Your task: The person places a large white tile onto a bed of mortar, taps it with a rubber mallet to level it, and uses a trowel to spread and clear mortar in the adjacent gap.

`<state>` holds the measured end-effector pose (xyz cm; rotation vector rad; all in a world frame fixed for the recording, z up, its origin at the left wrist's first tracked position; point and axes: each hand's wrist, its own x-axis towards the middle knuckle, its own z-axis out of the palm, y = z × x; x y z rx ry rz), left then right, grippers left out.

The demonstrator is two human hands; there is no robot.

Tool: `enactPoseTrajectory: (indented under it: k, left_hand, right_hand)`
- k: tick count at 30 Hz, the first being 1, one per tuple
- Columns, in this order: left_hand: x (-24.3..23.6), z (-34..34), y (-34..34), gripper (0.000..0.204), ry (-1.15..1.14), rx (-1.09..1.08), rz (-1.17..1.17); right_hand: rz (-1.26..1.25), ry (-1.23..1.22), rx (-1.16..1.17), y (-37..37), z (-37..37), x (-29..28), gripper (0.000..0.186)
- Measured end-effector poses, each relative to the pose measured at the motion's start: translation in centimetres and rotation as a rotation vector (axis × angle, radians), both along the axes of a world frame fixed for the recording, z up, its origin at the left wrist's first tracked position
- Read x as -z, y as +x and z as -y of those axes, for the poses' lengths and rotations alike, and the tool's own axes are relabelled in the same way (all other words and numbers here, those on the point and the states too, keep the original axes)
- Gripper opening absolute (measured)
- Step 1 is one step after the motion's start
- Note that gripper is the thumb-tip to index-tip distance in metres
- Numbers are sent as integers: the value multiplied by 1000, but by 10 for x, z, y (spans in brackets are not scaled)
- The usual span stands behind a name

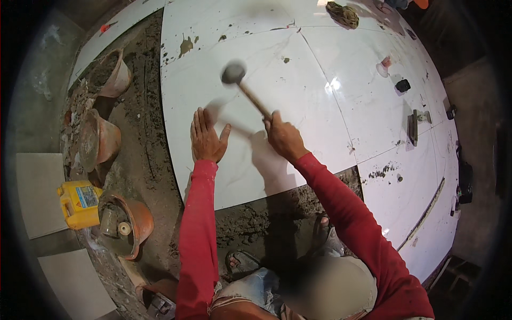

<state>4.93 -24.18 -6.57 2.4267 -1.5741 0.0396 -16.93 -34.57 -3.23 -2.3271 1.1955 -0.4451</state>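
My right hand [284, 137] grips the wooden handle of a rubber mallet [233, 73], its dark round head raised over a large white floor tile [256, 181]. The mallet's shadow falls on the tile below. To its left, my left hand [208, 140] lies flat on the same tile, fingers stretched away from me and thumb apart. Dark wet mortar [250, 226] shows along the tile's near edge, beside my feet.
Several orange buckets [143, 226] line the mortar strip on the left, next to a yellow jerrycan [80, 204]. A trowel [413, 128] and a black block [403, 85] lie on tiles at right. A crumpled cloth [342, 15] is at the far side. A thin strip [424, 213] lies nearer.
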Motion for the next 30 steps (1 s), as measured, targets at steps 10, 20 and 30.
enactPoseTrajectory:
  k: [10,20,30]
  left_hand:
    - [10,-44,7,77,-46,-26,84]
    - [2,-118,-42,72,57,-158,106]
    - [8,-120,-37,71,40,-147,260]
  right_hand:
    - [-57,149,-33,5,-25,-16,31]
    - [-59,199,-136,-27,-63,-32,36]
    - [11,206,-86,-75,-95,-38,31]
